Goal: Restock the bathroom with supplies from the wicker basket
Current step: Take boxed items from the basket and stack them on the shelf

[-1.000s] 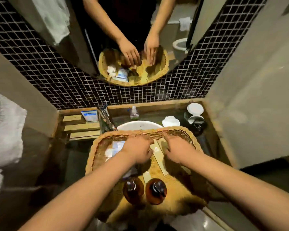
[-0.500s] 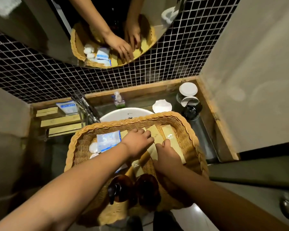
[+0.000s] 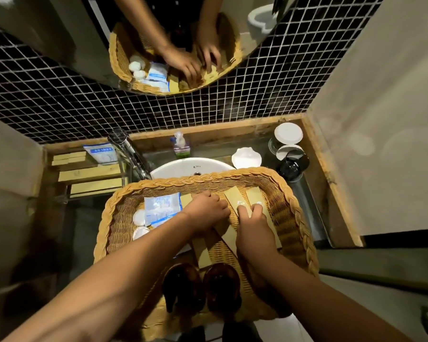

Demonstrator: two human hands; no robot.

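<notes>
Basket: wicker basket [image 3: 208, 180], middle of frame
Packets: tan packets [image 3: 232, 197] flat inside; light, thin, bendy; pinch the long edges
Left hand [image 3: 205, 213]: curled over packets, grip cannot tell
Right hand [image 3: 255, 230]: fingertips press one packet

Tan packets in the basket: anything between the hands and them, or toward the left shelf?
Nothing between: the left hand and right hand both touch the tan packets. Toward the wooden shelf, the raised rim of the basket and the faucet intervene.
</notes>
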